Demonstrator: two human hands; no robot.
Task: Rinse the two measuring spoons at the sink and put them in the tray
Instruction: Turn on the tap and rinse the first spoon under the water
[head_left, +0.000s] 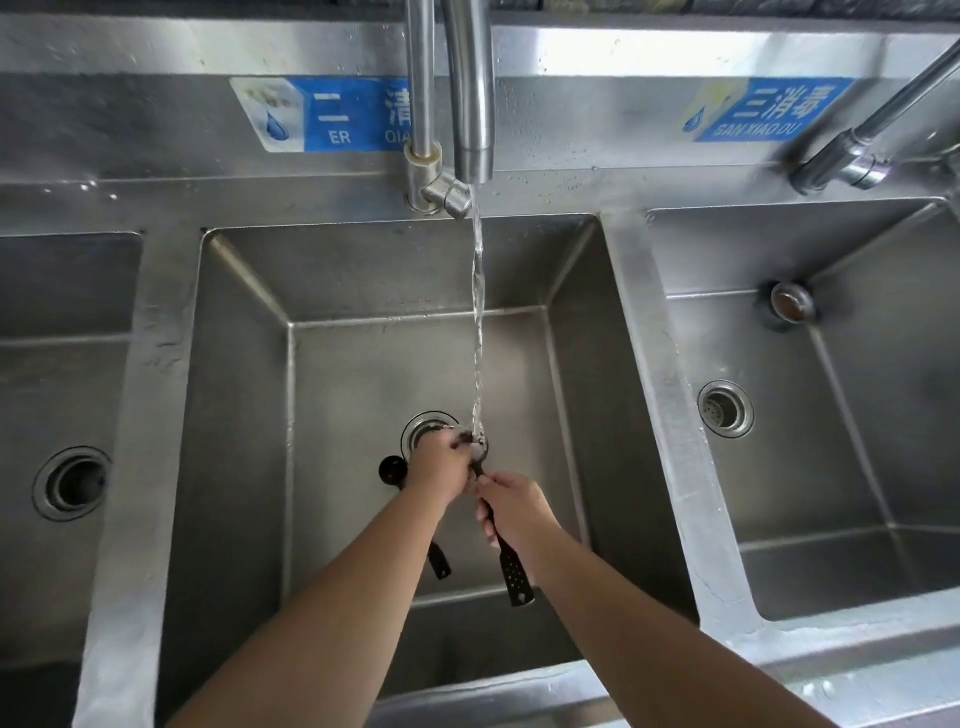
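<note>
A black measuring spoon (511, 569) is held over the middle sink basin (249, 395), its bowl under the running water stream (477, 322). My right hand (511, 501) grips its handle. My left hand (441, 465) is at the spoon's bowl, fingers rubbing it under the water. A second black measuring spoon (390, 470) lies on the basin floor, left of my left hand; my left forearm hides its middle, and the handle end shows lower down. No tray is in view.
The faucet spout (470, 104) hangs above the middle basin. The drain (421, 428) lies just behind my hands. A left basin (62, 374) and a right basin (857, 467) flank it, divided by steel ledges. Another faucet (857, 150) stands at upper right.
</note>
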